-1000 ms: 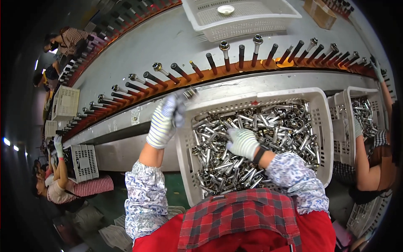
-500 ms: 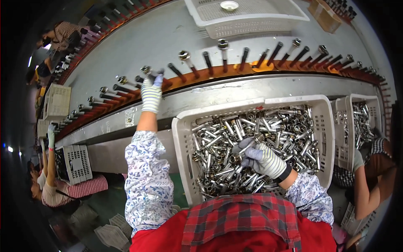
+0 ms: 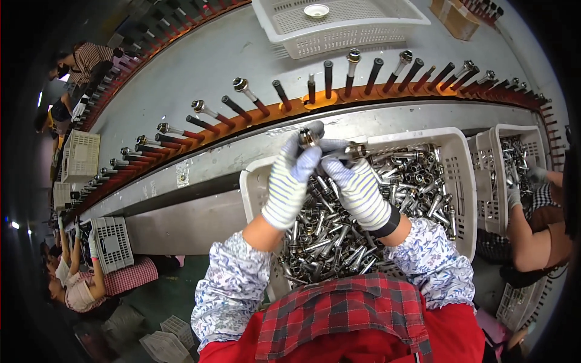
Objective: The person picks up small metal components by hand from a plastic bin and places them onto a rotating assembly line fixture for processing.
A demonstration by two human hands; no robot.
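Observation:
Both of my hands wear striped gloves with grey-blue fingertips and are close together over the far edge of a white plastic basket (image 3: 463, 181). In the basket is a heap of shiny metal tube fittings (image 3: 339, 242) with ringed ends. My left hand (image 3: 289, 181) is closed on a metal fitting (image 3: 308, 138), its ringed head showing between thumb and fingers. Beside it, my right hand (image 3: 361, 190) grips another metal fitting (image 3: 357, 149), partly hidden by the fingers. Blur hides whether the two pieces touch.
Beyond the basket runs an orange-brown rail (image 3: 272, 115) with upright dark rods, some capped with metal fittings (image 3: 241, 85). A white tray (image 3: 351, 42) with a small dish (image 3: 316, 11) and a cardboard box (image 3: 455, 18) stand behind. Co-workers sit left and right; another fittings basket (image 3: 505, 175) is at right.
My left hand has come from the rods back and right, over the basket's far edge. My right hand has risen from the heap toward it. The row of rods has shifted left.

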